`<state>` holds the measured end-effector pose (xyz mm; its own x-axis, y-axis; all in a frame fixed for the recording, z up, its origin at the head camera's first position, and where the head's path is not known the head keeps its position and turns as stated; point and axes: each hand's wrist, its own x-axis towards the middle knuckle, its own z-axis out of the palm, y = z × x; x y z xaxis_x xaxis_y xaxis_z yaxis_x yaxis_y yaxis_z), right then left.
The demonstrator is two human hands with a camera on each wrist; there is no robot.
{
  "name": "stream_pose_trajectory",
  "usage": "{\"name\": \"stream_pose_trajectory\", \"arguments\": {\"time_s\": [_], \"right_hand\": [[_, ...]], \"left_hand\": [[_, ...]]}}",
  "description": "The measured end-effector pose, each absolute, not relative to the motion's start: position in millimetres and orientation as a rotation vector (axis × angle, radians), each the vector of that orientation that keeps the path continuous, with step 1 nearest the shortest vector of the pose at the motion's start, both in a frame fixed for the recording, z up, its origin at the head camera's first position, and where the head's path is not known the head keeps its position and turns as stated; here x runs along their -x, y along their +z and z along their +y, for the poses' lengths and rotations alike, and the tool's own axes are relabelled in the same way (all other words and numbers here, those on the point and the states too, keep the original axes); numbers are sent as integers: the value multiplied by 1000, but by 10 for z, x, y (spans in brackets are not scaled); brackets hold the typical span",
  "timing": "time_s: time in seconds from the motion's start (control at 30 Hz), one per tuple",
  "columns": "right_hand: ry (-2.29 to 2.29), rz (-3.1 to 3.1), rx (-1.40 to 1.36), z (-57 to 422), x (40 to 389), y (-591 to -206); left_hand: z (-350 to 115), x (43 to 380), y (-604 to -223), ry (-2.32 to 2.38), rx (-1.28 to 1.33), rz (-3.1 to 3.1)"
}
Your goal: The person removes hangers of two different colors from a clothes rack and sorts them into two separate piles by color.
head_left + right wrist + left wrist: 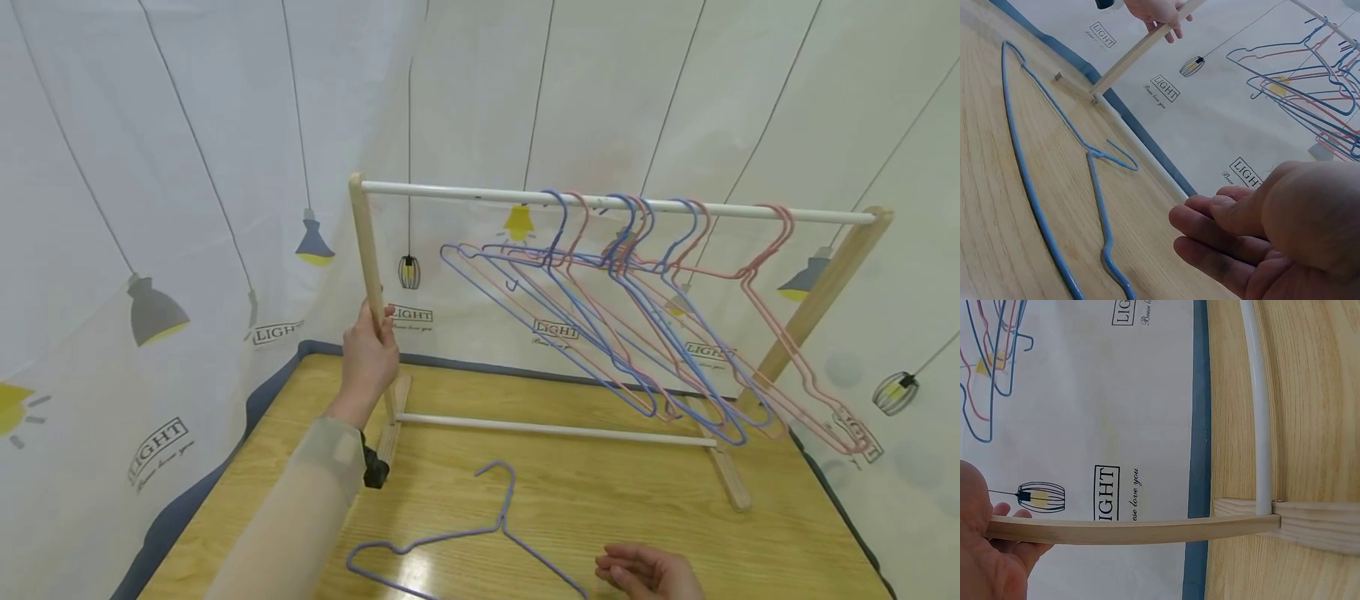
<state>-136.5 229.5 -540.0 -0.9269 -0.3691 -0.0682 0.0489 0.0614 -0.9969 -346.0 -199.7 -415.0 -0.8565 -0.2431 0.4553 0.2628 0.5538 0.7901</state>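
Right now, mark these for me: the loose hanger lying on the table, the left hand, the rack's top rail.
Loose hanger (502, 525): head view, on its neck.
Left hand (369, 356): head view, on the middle of the hand.
Top rail (517, 197): head view, on a bare stretch of its white bar.

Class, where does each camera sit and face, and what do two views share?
Head: worn there, facing forward and down at the rack; left hand, right hand and sleeve show.
Left wrist: worn there, facing along the upright; left hand shows.
Right wrist: worn there, facing the table; both hands show.
Head and right wrist share the loose hanger.
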Motion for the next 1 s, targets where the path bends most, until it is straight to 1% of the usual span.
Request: {"name": "stream_pose_trajectory", "arguments": {"time_s": [0.2,0.43,0.67,1.0], "right_hand": [[-1967,2086,226,2293,1347,-5343],[-2021,2079,40,2266,1321,-5234],[-2122,2397,97,2135,1337,-5064],[-2233,2557,196,2121,1508,-4602]], "left_hand": [[-1999,3458,-4162,-1267,20,-2269],[-1986,3451,-4153,-1283,19,-2275],[-1992,3460,-4151,-1256,28,-2267],[-1996,3450,-4142,-1247,14,-2278]]}}
